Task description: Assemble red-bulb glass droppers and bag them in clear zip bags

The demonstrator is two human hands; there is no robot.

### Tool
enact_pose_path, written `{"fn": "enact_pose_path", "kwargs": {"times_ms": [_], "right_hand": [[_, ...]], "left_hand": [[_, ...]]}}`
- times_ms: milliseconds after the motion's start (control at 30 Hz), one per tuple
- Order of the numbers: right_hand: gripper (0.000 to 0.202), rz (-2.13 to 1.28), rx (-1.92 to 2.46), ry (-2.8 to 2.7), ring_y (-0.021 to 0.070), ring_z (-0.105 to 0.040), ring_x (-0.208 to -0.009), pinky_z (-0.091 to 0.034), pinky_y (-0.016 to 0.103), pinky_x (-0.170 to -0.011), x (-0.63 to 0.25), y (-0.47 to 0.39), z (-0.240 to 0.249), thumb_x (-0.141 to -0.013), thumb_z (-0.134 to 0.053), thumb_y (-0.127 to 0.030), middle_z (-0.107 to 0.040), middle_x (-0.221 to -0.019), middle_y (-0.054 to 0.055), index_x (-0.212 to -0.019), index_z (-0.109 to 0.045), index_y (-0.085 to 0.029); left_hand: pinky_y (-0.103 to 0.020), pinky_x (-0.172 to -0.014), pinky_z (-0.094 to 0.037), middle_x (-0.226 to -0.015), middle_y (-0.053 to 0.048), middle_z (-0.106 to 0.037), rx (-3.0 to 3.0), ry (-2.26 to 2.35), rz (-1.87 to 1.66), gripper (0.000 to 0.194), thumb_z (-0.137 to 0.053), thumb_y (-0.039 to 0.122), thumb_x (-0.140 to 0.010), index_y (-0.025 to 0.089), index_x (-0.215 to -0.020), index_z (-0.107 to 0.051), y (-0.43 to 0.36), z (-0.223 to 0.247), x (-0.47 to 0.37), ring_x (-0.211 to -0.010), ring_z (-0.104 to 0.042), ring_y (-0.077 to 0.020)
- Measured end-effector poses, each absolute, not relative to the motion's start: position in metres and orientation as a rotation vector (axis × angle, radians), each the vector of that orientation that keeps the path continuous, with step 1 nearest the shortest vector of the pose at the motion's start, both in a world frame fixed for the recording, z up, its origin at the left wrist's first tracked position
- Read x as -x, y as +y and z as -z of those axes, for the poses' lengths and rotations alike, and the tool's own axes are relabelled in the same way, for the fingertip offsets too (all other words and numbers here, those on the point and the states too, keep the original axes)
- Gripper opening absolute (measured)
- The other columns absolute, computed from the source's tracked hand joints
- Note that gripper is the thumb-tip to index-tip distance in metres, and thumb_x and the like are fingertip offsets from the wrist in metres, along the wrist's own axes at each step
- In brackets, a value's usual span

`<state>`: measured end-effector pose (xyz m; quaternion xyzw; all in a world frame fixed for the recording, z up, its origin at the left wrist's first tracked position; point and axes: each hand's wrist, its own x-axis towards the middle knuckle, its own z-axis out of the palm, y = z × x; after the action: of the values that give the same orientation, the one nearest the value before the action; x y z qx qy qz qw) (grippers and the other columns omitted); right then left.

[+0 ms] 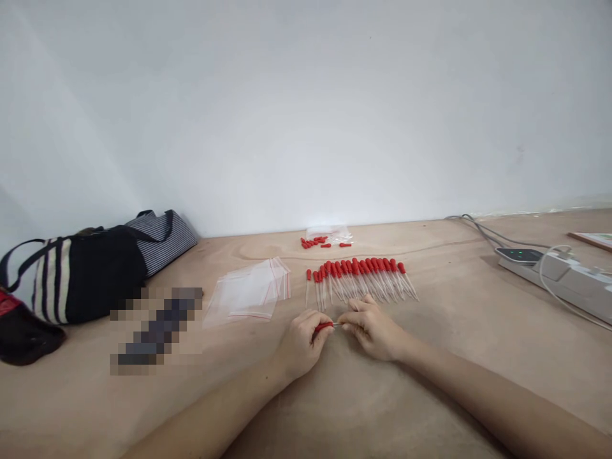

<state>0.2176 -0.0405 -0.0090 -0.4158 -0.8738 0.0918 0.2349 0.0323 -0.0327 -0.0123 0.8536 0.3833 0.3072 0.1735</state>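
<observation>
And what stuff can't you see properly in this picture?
All in the head view:
- Red bulb: partly covered by the left hand.
- Thin stem: mostly hidden by the right hand.
- Dark thing: blurred into blocks.
- Flat board: cut off by the right edge.

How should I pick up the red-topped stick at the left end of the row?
Probably pinch its red top, coming from above and the left. That end is fatter than the thin stem, and the other red-topped sticks lie along its right side.
</observation>
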Motion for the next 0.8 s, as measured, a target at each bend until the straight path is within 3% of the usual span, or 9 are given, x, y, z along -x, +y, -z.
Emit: {"fn": "enact_pose_path", "kwargs": {"times_ms": [367, 500, 633, 800], "right_hand": [[0.023, -0.68, 1.085, -2.237, 0.0151, -0.05, -0.07, -0.037, 0.031, -0.071, -0.214, -0.036, 0.005, -0.08, -0.043, -0.017, -0.059, -0.068, 0.001, -0.082, -0.066, -0.022], [0.022, -0.8, 1.104, -1.967, 0.015, -0.052, -0.07, -0.041, 0.028, -0.067, -0.209, -0.032, 0.01, -0.079, -0.045, -0.023, -0.06, -0.07, 0.003, -0.084, -0.066, -0.02], [0.025, -0.974, 1.115, -1.786, 0.0125, -0.052, -0.06, -0.042, 0.025, -0.056, -0.203, -0.036, 0.014, -0.079, -0.047, -0.03, -0.061, -0.07, 0.002, -0.095, -0.062, -0.018], [0.025, -0.672, 1.156, -1.859, 0.0127, -0.052, -0.065, -0.042, 0.025, -0.058, -0.211, -0.038, 0.015, -0.077, -0.051, -0.029, -0.057, -0.076, 0.004, -0.098, -0.059, -0.018]], "left_hand": [[-0.028, -0.067, -0.043, -0.073, -0.003, -0.062, -2.365, 1.037, -0.893, 0.012, -0.048, 0.023, -0.079, 0.018, -0.075, -0.059, -0.029, 0.012, -0.03, -0.07, -0.055, -0.0158], [-0.027, -0.068, -0.047, -0.077, -0.002, -0.06, -1.902, 1.126, -1.072, 0.021, -0.053, 0.029, -0.076, 0.017, -0.094, -0.053, -0.024, 0.017, -0.037, -0.072, -0.058, -0.0146], [-0.027, -0.071, -0.048, -0.073, 0.0, -0.056, -1.534, 1.078, -1.17, 0.025, -0.058, 0.032, -0.073, 0.015, -0.089, -0.05, -0.023, 0.014, -0.044, -0.072, -0.058, -0.0132], [-0.027, -0.069, -0.05, -0.075, 0.004, -0.049, -1.346, 1.162, -1.222, 0.022, -0.048, 0.023, -0.08, 0.019, -0.099, -0.039, 0.007, -0.016, -0.026, -0.065, -0.061, -0.0094]]}}
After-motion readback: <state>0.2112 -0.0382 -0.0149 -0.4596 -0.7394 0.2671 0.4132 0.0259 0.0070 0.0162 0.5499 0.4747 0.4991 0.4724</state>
